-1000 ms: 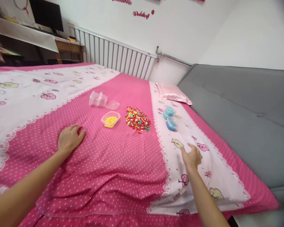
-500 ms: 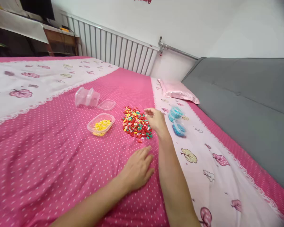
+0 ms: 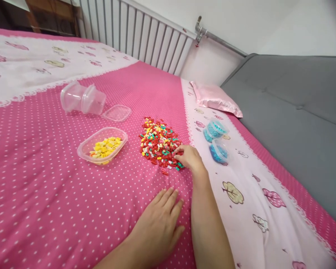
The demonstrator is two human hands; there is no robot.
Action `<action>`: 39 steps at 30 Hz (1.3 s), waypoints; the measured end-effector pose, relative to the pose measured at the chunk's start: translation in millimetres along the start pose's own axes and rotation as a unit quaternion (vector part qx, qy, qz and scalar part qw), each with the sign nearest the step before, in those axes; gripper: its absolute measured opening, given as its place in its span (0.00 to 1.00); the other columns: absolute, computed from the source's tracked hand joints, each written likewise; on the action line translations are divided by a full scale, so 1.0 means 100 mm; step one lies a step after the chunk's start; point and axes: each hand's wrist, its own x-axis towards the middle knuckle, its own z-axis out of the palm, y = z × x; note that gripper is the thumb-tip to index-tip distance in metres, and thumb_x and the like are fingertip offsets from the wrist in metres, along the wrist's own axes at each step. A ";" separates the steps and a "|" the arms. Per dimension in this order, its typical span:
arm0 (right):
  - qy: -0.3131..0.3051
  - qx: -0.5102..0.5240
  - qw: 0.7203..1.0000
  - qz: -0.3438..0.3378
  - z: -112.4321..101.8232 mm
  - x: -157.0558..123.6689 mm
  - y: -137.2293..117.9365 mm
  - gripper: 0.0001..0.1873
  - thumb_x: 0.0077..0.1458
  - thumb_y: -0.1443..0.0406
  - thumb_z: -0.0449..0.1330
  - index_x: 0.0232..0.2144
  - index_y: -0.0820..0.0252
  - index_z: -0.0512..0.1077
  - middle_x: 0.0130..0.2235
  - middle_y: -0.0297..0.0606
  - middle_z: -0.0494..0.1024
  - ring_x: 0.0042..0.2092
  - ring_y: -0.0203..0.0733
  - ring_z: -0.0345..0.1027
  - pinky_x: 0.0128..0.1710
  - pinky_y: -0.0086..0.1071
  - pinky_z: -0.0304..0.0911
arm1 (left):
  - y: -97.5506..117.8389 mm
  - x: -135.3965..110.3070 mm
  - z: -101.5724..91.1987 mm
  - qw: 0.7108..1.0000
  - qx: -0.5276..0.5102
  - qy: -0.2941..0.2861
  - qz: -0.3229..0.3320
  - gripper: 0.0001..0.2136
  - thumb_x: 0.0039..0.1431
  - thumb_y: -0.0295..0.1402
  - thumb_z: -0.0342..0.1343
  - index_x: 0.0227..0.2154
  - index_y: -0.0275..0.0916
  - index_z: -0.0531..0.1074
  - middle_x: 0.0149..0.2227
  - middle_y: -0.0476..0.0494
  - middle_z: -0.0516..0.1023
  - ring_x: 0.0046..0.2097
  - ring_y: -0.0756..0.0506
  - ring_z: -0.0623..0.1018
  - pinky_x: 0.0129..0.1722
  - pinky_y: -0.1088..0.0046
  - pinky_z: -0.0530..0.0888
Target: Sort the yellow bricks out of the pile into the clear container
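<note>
Bedspread (image 3: 156, 89), pieces (image 3: 159, 144) at right grip (image 3: 189, 157)

Loads of open bedspread (image 3: 36, 201) at lower left, so a hand could slide up to the tub of yellow bits (image 3: 87, 146) no problem. Decent gap between that and the pile (image 3: 158, 144) mid-frame too. From bottom center, the left hand (image 3: 156, 222) is in the way. The right hand (image 3: 188, 157) blocks the pile's lower right; above it, it's open across to the blue tubs (image 3: 218, 152).

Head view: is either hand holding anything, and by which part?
Left hand, flat on the bedspread: nothing. Right hand, at the pile of small pieces: cannot tell whether one is pinched.
</note>
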 end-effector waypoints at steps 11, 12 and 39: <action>0.077 -0.028 0.996 0.041 -0.02 0.05 0.37 0.09 0.40 0.69 0.64 0.28 0.50 0.79 0.27 0.35 0.78 0.28 0.40 0.71 0.28 0.30 0.63 | -0.03 -0.06 -0.07 0.999 -0.041 0.004 0.004 0.21 0.60 0.33 0.46 0.56 0.38 0.64 0.61 0.40 0.64 0.62 0.39 0.63 0.60 0.51 0.62; 0.084 -0.024 0.996 0.034 -0.03 0.04 0.33 0.10 0.41 0.68 0.64 0.30 0.50 0.79 0.30 0.36 0.79 0.32 0.42 0.72 0.31 0.31 0.65 | -0.03 -0.05 -0.07 0.999 -0.044 0.006 0.005 0.21 0.60 0.33 0.47 0.56 0.38 0.64 0.61 0.40 0.64 0.62 0.39 0.64 0.60 0.51 0.63; 0.067 0.072 0.992 -0.083 0.11 0.10 -0.04 0.06 0.51 0.64 0.61 0.30 0.58 0.77 0.33 0.36 0.79 0.36 0.41 0.72 0.41 0.33 0.63 | -0.05 -0.10 -0.05 0.994 -0.110 0.024 -0.014 0.20 0.59 0.33 0.49 0.54 0.42 0.66 0.60 0.44 0.66 0.60 0.41 0.65 0.62 0.53 0.60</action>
